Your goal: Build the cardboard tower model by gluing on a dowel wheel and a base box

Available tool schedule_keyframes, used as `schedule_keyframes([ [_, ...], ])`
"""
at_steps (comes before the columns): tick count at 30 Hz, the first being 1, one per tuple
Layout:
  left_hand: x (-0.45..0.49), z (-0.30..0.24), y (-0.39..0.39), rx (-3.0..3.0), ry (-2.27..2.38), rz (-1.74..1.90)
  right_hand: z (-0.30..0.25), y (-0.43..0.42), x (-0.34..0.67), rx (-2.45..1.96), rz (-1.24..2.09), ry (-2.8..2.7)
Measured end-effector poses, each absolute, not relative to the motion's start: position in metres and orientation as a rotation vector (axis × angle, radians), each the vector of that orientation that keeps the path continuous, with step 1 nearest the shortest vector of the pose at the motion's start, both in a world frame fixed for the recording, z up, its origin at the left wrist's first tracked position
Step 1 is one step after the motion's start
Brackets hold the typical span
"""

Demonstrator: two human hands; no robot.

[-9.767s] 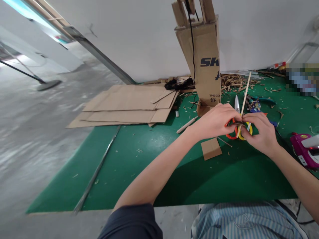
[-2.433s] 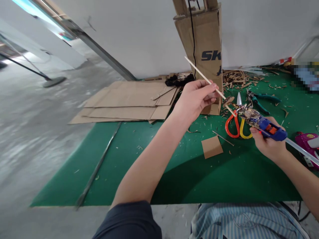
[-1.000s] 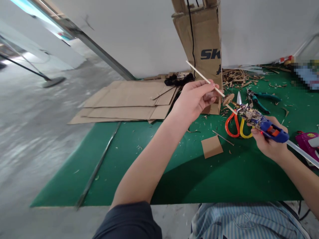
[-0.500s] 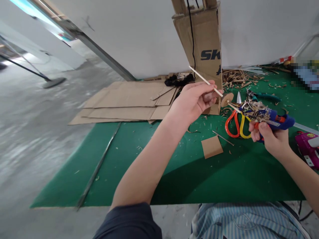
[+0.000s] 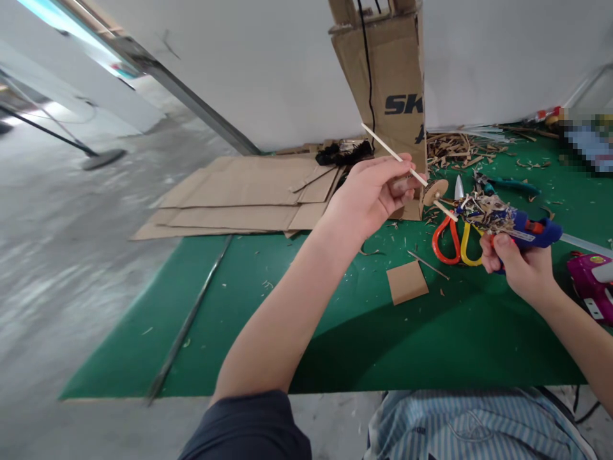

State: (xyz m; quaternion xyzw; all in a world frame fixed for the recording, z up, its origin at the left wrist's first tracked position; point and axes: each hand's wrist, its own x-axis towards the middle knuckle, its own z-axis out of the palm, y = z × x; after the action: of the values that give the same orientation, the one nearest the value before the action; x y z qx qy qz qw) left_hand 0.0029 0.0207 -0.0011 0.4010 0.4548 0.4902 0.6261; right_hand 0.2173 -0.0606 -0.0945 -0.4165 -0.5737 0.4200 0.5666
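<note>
Between the fingertips of my left hand [image 5: 378, 191] is a thin wooden stick [image 5: 385, 145], slanting down to the right. A small round cardboard disc [image 5: 435, 192] sits on the stick near its lower end. My right hand [image 5: 522, 262] is wrapped round a blue glue gun [image 5: 536, 231], its front matted with brown shreds and a clear glue stick [image 5: 587, 245] coming out of its back. The glue gun's front end is close to the stick's lower end; whether they touch I cannot tell. Scissors [image 5: 447, 239] with red and yellow handles lie just below.
On the green table [image 5: 268, 319] lie a small cardboard square [image 5: 407, 282], a nail-like metal rod [image 5: 428, 265], teal-handled pliers [image 5: 514, 184] and a purple tool [image 5: 591, 284]. A tall cardboard structure [image 5: 397, 70] stands behind. Flat cardboard sheets [image 5: 239, 185] lie left, cardboard scraps [image 5: 450, 148] at the back.
The glue gun in my right hand has shifted slightly left, closer to the lower end of the stick. My left hand has stayed almost still, holding the stick.
</note>
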Motion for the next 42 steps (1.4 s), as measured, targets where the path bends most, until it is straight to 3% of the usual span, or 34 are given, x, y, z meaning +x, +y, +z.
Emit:
schedule_keyframes([
  [42,0.009,0.001,0.017,0.656,0.982,1.123,-0.085,-0.061,0.213,-0.778,1.115,-1.162],
])
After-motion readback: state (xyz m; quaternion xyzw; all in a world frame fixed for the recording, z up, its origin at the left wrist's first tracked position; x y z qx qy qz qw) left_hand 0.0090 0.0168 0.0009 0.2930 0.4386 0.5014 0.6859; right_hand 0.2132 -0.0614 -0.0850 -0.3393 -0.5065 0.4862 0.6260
